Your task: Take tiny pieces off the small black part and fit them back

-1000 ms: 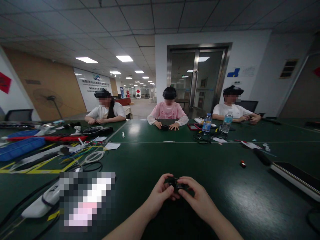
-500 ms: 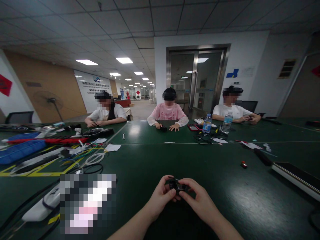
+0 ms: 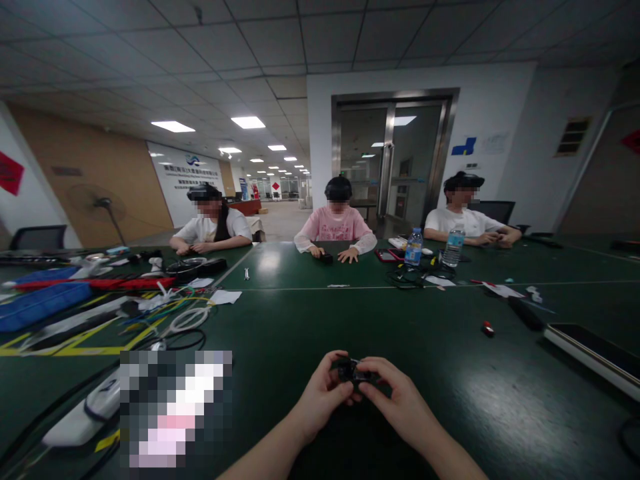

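Note:
A small black object with shiny parts (image 3: 354, 373) is held between my two hands, above the near part of the green table (image 3: 310, 320). My left hand (image 3: 325, 390) is closed on its left side, with thumb and fingers around it. From the right, my right hand (image 3: 393, 390) pinches the other end between thumb and index finger. The fingers cover much of the object, and I cannot make out its exact kind.
On the left lie a white power strip (image 3: 83, 410), cables (image 3: 187, 320) and a blue tray (image 3: 45, 303). A small red-and-silver item (image 3: 487, 329) and a white-edged flat device (image 3: 595, 360) are on the right. Across the table sit three people, near water bottles (image 3: 414, 248).
The black object appears turned very slightly between my fingers. Both hands stay in almost the same place.

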A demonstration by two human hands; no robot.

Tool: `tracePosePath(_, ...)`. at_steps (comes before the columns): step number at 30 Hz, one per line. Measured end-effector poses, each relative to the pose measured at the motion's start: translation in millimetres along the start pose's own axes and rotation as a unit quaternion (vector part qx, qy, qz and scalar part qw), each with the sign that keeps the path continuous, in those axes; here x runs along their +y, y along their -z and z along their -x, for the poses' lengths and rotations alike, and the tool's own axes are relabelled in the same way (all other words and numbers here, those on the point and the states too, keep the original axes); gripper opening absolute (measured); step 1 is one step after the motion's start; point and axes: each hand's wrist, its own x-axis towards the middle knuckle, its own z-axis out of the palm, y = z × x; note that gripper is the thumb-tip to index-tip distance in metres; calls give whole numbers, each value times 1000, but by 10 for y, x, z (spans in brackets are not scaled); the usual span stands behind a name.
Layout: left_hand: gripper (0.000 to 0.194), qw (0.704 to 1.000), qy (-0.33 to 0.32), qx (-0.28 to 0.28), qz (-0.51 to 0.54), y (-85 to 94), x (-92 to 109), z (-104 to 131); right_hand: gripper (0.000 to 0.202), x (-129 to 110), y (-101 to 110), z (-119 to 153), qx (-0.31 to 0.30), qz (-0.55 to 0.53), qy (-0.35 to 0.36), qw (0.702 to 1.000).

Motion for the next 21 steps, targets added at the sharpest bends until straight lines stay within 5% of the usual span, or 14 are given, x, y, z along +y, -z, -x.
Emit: tracePosePath(21, 56, 1000, 2, 10, -12, -49, 54, 16, 22, -18, -1, -6, -12, -2, -16, 1000)
